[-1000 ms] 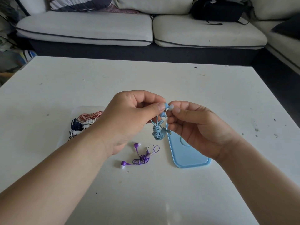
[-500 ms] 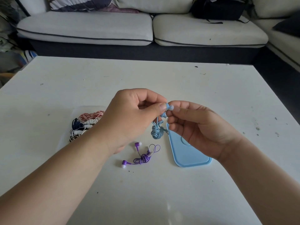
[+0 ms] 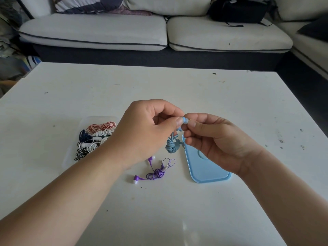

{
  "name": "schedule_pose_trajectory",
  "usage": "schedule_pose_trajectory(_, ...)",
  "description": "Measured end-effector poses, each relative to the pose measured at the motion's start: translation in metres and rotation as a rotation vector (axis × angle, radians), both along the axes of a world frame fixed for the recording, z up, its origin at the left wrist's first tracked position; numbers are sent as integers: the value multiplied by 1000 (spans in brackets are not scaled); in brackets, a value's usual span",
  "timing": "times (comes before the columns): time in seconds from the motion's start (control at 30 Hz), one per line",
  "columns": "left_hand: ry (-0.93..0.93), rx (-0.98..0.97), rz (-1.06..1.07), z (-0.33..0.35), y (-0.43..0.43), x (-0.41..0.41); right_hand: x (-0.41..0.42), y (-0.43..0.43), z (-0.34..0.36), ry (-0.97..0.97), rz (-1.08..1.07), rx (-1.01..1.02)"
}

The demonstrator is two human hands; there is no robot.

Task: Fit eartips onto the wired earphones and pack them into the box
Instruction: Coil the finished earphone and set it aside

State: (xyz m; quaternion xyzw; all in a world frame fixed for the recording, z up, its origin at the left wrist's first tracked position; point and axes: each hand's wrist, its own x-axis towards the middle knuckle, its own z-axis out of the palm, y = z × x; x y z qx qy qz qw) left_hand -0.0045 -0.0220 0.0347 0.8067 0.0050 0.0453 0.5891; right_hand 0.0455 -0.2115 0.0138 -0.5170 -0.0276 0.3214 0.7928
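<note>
My left hand [image 3: 147, 132] and my right hand [image 3: 216, 141] meet above the table's middle, both pinching one earbud of the blue wired earphones [image 3: 171, 146]. The bud's tip [image 3: 185, 120] shows between my thumbs. The coiled blue cable hangs below my fingers. Purple earphones [image 3: 157, 173] lie loose on the table under my left wrist. A clear plastic box [image 3: 71, 157] at the left holds several coiled earphones [image 3: 95, 137]. Its light blue lid [image 3: 204, 167] lies flat beneath my right hand.
The white table [image 3: 177, 210] carries small dark specks. A pale sofa [image 3: 159, 32] stands beyond its far edge, with a black bag [image 3: 237, 9] on the right cushion and a striped pillow [image 3: 85, 4] at the left.
Both hands stay pinched on the blue earbud and have shifted only slightly. The hanging coil swings a little.
</note>
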Motion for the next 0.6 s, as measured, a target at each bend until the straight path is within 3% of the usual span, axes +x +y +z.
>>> schedule_pose_trajectory(0.47, 207, -218, 10, -2, -8, 2, 2, -5, -1, -27, -20, -101)
schedule_pose_trajectory(0.6, 249, -299, 36, -2, -10, 2, 12, -14, -5, 18, -226, -224)
